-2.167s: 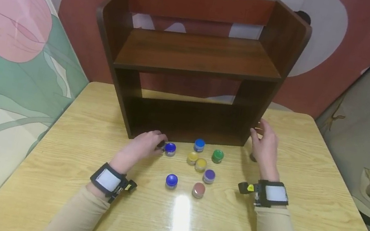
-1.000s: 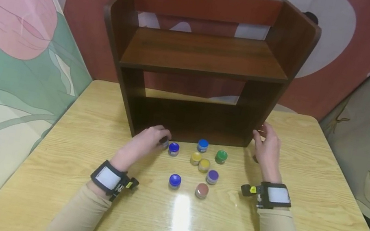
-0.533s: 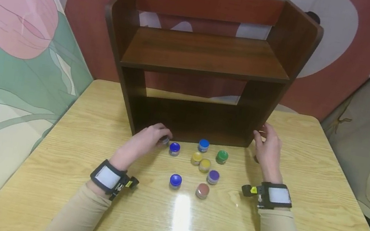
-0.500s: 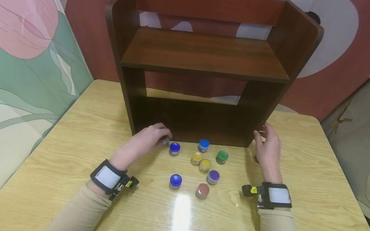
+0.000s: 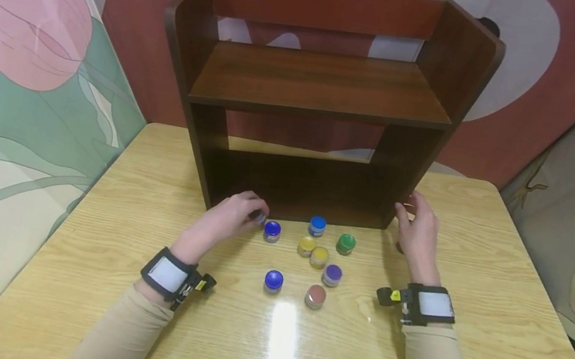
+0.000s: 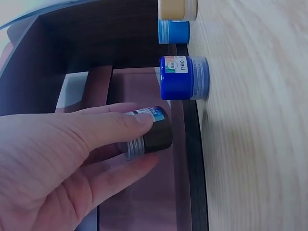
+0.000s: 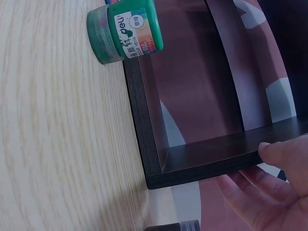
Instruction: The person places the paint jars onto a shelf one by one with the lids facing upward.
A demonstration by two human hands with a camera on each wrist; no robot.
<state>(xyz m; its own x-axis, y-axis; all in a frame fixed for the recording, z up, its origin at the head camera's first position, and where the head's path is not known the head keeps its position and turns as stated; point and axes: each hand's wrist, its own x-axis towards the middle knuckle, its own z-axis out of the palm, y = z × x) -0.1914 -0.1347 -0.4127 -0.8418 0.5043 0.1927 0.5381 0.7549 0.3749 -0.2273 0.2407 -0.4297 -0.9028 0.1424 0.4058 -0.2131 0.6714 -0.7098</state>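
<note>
1 jar (image 6: 159, 135) is pinched in the left hand (image 5: 225, 218), while the half-curled right hand (image 5: 417, 234) grips the shelf (image 5: 322, 83), perhaps steadying it.

Wood-grain tbl (image 5: 214, 333) (w/ bright glare streak (image 5: 282, 355)); pink-flower backdrop (image 5: 20, 23) on L.

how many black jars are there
2: a blackish jar in the left hand, at the front of the shelf; and a dark jar by the right hand, just outside the shelf's right side, mostly hidden in the head view. Others may be hidden.
</note>
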